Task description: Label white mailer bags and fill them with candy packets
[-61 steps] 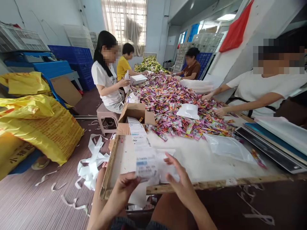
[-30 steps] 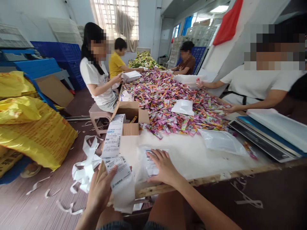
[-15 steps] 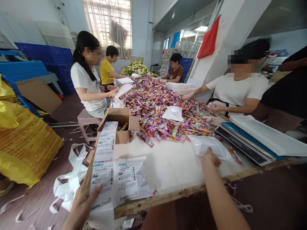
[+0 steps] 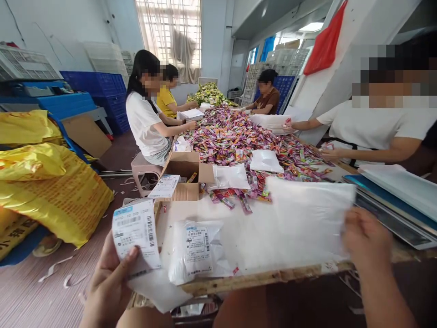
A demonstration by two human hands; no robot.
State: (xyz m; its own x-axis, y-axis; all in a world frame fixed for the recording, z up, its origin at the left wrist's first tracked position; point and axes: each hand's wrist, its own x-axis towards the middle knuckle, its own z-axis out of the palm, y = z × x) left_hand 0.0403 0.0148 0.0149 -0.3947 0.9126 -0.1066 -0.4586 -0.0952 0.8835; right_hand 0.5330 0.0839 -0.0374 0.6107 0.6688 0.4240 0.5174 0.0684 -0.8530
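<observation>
My left hand point(image 4: 112, 278) pinches a white printed shipping label point(image 4: 136, 234) with barcodes, thumb on its front, left of the table edge. White backing paper point(image 4: 160, 289) hangs below it. My right hand point(image 4: 370, 239) grips the right end of a large white plastic mailing bag point(image 4: 307, 218), which spreads over the table front. Between the hands lies a filled white mailer point(image 4: 196, 250) with a label on its face. Two more white pouches, a nearer one point(image 4: 230, 176) and a farther one point(image 4: 266, 161), rest on the heap of small colourful sachets point(image 4: 232, 136).
A cardboard box point(image 4: 184, 193) stands at the table's left, with another label point(image 4: 165, 186) over its side. A flat dark device point(image 4: 392, 214) and white sheets point(image 4: 403, 187) lie at the right edge. Several co-workers sit around the heap. Yellow sacks point(image 4: 51, 191) stand on the left floor.
My left hand has raised a label from the table edge. My right hand now holds the white bag's end up, farther right. A pouch now lies beside the box. The view has turned left.
</observation>
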